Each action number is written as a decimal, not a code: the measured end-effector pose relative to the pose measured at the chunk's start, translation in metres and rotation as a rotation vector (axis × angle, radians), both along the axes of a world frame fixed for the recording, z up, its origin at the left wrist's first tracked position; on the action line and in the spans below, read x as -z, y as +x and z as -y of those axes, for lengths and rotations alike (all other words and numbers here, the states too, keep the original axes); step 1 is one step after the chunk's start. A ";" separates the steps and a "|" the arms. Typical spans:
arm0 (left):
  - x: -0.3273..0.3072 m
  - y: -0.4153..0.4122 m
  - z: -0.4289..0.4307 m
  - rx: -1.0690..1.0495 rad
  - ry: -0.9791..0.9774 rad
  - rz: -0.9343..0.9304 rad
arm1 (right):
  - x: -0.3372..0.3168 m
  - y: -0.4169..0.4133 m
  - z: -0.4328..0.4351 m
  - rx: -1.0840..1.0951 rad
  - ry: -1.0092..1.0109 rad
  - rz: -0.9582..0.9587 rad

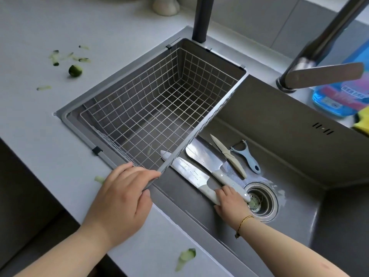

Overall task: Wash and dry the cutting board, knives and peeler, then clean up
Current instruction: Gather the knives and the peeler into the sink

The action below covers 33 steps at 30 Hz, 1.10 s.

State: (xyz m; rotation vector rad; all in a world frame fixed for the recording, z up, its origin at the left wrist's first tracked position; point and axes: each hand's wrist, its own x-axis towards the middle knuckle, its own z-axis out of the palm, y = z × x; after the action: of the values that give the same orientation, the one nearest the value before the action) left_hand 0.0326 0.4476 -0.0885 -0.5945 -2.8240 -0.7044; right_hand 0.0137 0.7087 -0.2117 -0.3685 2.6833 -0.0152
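Pale grey desk (36,120) wraps a dark sink (289,156) set into it; grey tiled wall along the top of the frame. Cucumber scraps (75,70) sit upper left on the desk, more peel (184,258) at bottom centre.

Centre-left: wire basket (151,108) hangs in the sink's left section. Left hand (121,198) is clamped on the basket frame's near corner, fingers over the rim, thumb under.

Right of that, on the sink floor: two big knives, a small knife (229,156) and the peeler (248,156). All lie roughly parallel, long axes running upper left to lower right, handles toward the person. The left big knife (185,171) has its tip tucked under the basket edge; the second big knife (205,158) lies just beside it. Right hand (229,200) is down on both big knives' handles by the drain (259,200), fingers curled onto them; full grip or only a touch, cannot tell.

Right hand is clearly nearer; a pull along the handle axis should free the blade from under the basket. No cutting board in view.

Upper right: tap (319,74), blue detergent bottle (339,96), yellow cloth (362,122) at the edge.
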 end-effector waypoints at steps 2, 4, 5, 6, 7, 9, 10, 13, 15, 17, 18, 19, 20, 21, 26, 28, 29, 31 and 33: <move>0.000 -0.001 0.000 0.000 -0.002 -0.011 | -0.011 -0.001 0.001 0.024 0.002 0.077; -0.001 0.000 0.001 -0.006 -0.025 -0.015 | -0.013 -0.002 0.000 0.013 0.028 0.143; -0.003 0.000 -0.001 -0.004 -0.034 -0.029 | -0.019 -0.005 -0.001 0.025 0.038 0.178; -0.005 0.001 -0.002 -0.004 -0.039 -0.043 | -0.022 -0.007 -0.002 0.022 0.034 0.187; -0.006 0.000 -0.003 -0.001 -0.041 -0.052 | -0.024 -0.008 -0.004 0.025 0.028 0.184; -0.009 0.000 -0.003 -0.002 -0.035 -0.090 | -0.038 -0.011 -0.007 0.053 0.056 0.213; -0.008 -0.001 -0.003 -0.008 -0.028 -0.096 | -0.043 -0.013 -0.010 0.074 0.054 0.229; -0.005 0.000 0.000 -0.017 -0.008 -0.086 | -0.072 -0.012 -0.011 0.185 -0.012 0.244; -0.002 0.001 -0.001 -0.026 -0.010 -0.075 | -0.092 -0.009 -0.008 0.279 -0.064 0.203; -0.002 0.001 0.001 -0.013 -0.029 -0.058 | -0.117 -0.003 0.002 0.343 -0.089 0.161; -0.006 0.002 0.003 -0.006 -0.028 -0.040 | -0.129 0.000 0.011 0.365 -0.108 0.137; -0.012 0.002 0.003 0.017 -0.005 0.031 | -0.141 0.003 0.020 0.388 -0.128 0.121; -0.017 0.003 0.004 0.038 0.048 0.089 | -0.153 0.006 0.031 0.405 -0.144 0.100; -0.023 0.006 0.011 0.049 0.101 0.122 | -0.166 0.009 0.049 0.412 -0.163 0.065; -0.047 0.024 0.059 0.206 0.180 0.103 | -0.220 0.016 0.138 0.397 -0.241 -0.062; -0.061 0.033 0.106 0.190 0.161 0.069 | -0.236 0.016 0.187 0.369 -0.269 -0.090; -0.064 0.037 0.138 0.152 0.177 0.007 | -0.243 0.012 0.216 0.342 -0.278 -0.104; -0.064 0.044 0.204 0.064 0.167 -0.057 | -0.254 0.004 0.274 0.271 -0.301 -0.131; -0.059 0.052 0.271 -0.079 0.127 -0.097 | -0.259 -0.007 0.336 0.201 -0.339 -0.146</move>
State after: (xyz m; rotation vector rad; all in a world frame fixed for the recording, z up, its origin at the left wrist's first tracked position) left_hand 0.0841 0.1766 -0.0293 -0.4800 -2.6740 -0.8099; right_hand 0.0062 0.3730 0.0469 -0.2047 2.8517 -0.5266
